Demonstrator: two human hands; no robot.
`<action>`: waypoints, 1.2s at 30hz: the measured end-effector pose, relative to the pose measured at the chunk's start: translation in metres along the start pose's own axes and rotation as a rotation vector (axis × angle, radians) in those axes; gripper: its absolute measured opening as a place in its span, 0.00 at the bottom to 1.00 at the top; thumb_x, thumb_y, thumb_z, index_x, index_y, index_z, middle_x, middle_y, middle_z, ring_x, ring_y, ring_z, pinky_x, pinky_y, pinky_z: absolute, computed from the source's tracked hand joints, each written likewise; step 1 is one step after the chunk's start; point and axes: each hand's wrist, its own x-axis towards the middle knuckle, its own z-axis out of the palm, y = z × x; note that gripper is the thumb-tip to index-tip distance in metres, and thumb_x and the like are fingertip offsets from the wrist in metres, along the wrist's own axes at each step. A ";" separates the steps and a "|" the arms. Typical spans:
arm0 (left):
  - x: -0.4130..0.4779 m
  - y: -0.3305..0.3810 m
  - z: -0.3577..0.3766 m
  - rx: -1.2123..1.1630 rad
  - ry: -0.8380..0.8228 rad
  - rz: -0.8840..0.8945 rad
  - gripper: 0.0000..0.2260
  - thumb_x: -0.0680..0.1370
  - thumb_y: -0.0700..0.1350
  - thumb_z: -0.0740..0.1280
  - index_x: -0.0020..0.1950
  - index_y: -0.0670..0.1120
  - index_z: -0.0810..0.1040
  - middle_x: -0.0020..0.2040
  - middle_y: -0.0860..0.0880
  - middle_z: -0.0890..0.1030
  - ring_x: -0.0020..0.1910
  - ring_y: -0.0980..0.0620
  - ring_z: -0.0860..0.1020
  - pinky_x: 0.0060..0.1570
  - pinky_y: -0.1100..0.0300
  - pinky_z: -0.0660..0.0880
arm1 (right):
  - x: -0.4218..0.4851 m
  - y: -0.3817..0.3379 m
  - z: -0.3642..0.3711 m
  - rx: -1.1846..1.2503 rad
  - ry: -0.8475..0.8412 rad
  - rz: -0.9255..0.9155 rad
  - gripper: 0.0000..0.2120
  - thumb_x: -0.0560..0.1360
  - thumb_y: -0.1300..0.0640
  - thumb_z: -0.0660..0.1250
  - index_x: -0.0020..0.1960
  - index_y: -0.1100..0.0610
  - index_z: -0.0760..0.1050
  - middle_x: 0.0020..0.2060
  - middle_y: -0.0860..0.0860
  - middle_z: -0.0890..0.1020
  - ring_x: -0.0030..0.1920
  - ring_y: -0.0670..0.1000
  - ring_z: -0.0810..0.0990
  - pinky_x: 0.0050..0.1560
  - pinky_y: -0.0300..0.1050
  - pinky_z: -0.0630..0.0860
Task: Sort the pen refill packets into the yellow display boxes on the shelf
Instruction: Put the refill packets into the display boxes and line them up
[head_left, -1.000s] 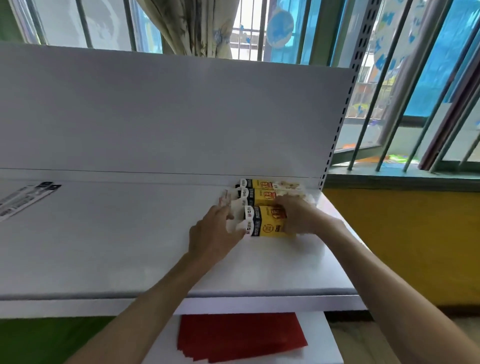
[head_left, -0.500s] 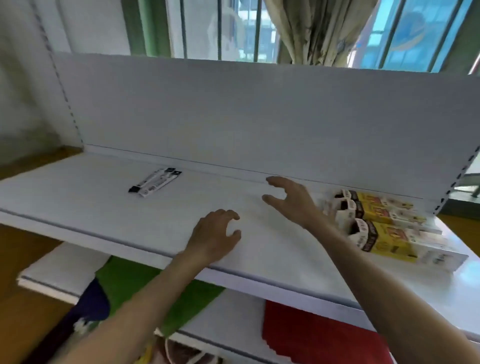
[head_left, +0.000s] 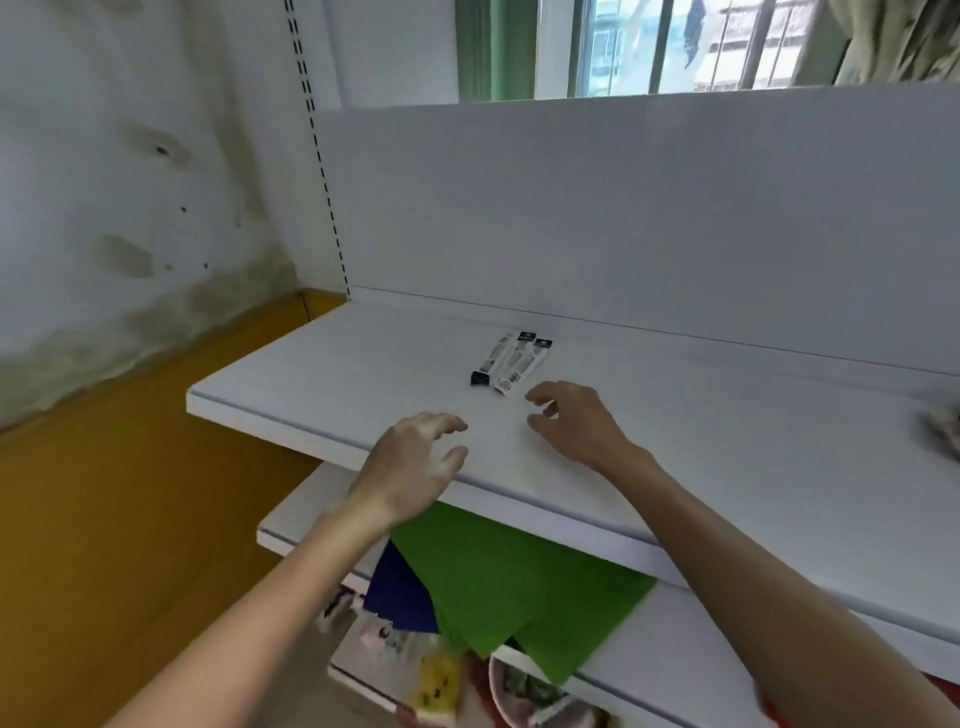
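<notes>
The pen refill packets (head_left: 511, 364) lie flat on the white shelf (head_left: 727, 441), side by side in a small cluster towards the back panel. Their long axis runs diagonally, with the near end to the left and the far end to the right.

The right hand (head_left: 574, 428) is the nearer one. Its fingers (head_left: 540, 391) are loosely spread and hold nothing. The packets' near end lies just ahead of them and slightly to the left.

The left hand (head_left: 413, 460) is relaxed and empty at the shelf's front edge, farther off. A right-hand pickup appears to be the next step.
</notes>
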 end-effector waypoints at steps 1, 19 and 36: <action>0.006 -0.008 0.000 -0.017 -0.005 -0.003 0.14 0.78 0.47 0.62 0.64 0.49 0.73 0.63 0.52 0.75 0.61 0.55 0.71 0.59 0.63 0.66 | 0.007 -0.001 0.004 -0.010 0.004 0.013 0.15 0.75 0.58 0.65 0.61 0.58 0.75 0.57 0.54 0.78 0.53 0.52 0.77 0.56 0.44 0.73; 0.175 -0.086 0.028 0.016 -0.093 0.255 0.19 0.75 0.31 0.60 0.59 0.49 0.79 0.61 0.50 0.77 0.60 0.49 0.72 0.59 0.60 0.66 | 0.148 0.019 0.003 0.021 0.126 0.506 0.19 0.71 0.66 0.67 0.60 0.70 0.70 0.57 0.64 0.76 0.50 0.58 0.77 0.43 0.45 0.74; 0.240 -0.119 0.026 0.028 -0.158 0.677 0.06 0.72 0.44 0.71 0.45 0.45 0.77 0.49 0.49 0.78 0.52 0.49 0.74 0.54 0.52 0.70 | 0.176 -0.011 0.031 -0.369 0.030 0.518 0.13 0.73 0.57 0.66 0.54 0.61 0.72 0.48 0.56 0.75 0.50 0.57 0.77 0.43 0.43 0.71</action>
